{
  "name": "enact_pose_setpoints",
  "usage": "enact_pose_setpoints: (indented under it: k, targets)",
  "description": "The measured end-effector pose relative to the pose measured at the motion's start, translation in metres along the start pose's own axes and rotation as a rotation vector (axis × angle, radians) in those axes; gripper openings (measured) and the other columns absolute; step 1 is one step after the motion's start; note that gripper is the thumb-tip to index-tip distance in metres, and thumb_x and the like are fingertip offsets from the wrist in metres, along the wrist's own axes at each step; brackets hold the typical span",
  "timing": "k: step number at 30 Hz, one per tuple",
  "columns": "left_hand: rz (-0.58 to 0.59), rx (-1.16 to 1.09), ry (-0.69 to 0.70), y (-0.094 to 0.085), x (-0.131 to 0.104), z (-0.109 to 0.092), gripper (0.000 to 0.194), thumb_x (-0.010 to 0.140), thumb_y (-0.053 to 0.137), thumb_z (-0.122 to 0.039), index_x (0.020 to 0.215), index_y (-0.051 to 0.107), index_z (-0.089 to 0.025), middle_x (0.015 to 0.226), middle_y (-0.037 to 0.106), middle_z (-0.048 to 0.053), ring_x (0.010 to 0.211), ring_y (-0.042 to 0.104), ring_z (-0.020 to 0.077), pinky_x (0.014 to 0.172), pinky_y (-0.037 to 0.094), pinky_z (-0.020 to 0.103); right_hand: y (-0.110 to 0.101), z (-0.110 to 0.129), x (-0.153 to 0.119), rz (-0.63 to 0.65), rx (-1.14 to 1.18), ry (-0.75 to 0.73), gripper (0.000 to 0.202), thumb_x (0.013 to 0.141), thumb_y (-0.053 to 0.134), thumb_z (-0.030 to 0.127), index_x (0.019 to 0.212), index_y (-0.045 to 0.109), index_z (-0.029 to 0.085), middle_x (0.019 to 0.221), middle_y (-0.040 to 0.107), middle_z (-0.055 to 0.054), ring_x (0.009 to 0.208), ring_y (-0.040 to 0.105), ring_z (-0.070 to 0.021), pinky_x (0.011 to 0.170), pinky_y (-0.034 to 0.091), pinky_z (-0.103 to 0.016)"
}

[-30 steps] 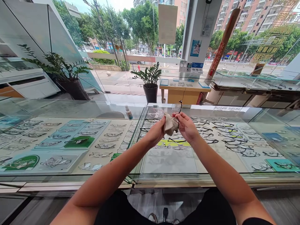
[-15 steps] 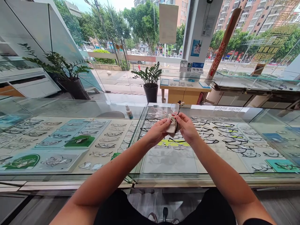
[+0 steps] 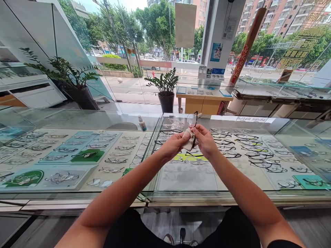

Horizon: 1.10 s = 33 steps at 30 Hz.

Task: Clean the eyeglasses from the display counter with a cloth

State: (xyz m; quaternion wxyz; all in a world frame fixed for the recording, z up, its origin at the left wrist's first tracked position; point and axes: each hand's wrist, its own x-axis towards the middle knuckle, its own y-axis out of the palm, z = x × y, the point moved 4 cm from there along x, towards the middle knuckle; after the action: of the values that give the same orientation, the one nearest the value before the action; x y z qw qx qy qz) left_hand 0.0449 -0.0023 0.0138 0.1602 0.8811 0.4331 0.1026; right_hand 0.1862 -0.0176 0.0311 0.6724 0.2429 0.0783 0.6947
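Observation:
My left hand [image 3: 177, 144] is closed on a small pale cleaning cloth [image 3: 188, 144] with a dark zigzag edge. My right hand [image 3: 204, 140] pinches a pair of eyeglasses [image 3: 196, 120], close against the left. One clear lens and a dark part of the frame stick up above the fingers; the cloth and fingers hide the rest. Both hands meet over the glass display counter [image 3: 186, 179]. Whether the cloth is wrapped round a lens or only lies against it, I cannot tell.
A small white spray bottle [image 3: 142, 124] stands on the counter left of my hands. Rows of eyeglasses [image 3: 258, 155] lie under the glass on both sides. Past the counter are a potted plant [image 3: 166, 100] and a wooden display table [image 3: 199, 103].
The eyeglasses have turned in my fingers, so a clear lens now shows above them. The cloth has shifted slightly left and spread out differently. Both arms stay nearly in place.

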Motion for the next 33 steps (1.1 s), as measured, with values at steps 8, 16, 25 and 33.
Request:
enact_pose_setpoints:
  k: [8,16,25,33]
  targets:
    - [0.027,0.035,0.003,0.006,-0.003,-0.005,0.063,0.065,0.106,-0.051,0.105,0.077,-0.012,0.088,0.071,0.003,0.073,0.060,0.0113,0.074,0.046,0.027,-0.001,-0.004,0.000,-0.029,0.064,0.055,0.052,0.057,0.107,0.061,0.083,0.078,0.026,0.097,0.076,0.000,0.084,0.062,-0.0155,0.078,0.054,-0.028]
    - [-0.079,0.132,0.129,0.006,-0.004,-0.004,0.062,0.065,0.105,-0.055,0.099,0.076,-0.012,0.079,0.066,-0.001,0.068,0.050,0.0087,0.065,0.033,0.024,0.005,-0.011,-0.001,-0.006,0.035,0.028,0.054,0.064,0.102,0.066,0.087,0.073,0.026,0.101,0.074,0.000,0.088,0.062,-0.0170,0.081,0.053,-0.030]
    - [-0.129,0.002,0.220,0.001,-0.004,-0.010,0.058,0.073,0.103,-0.051,0.111,0.080,-0.014,0.090,0.075,0.003,0.079,0.063,0.0118,0.076,0.045,0.025,0.004,-0.011,-0.003,0.106,-0.114,-0.036,0.047,0.080,0.089,0.068,0.104,0.072,0.031,0.106,0.067,0.000,0.095,0.058,-0.0194,0.085,0.051,-0.032]
    - [-0.163,-0.044,0.250,-0.008,-0.001,-0.022,0.058,0.073,0.103,-0.055,0.104,0.075,-0.014,0.087,0.076,0.004,0.077,0.066,0.0145,0.072,0.049,0.026,0.001,0.002,-0.001,0.107,-0.136,-0.019,0.031,0.077,0.085,0.031,0.107,0.077,0.030,0.118,0.077,-0.002,0.119,0.066,-0.0257,0.112,0.050,-0.043]
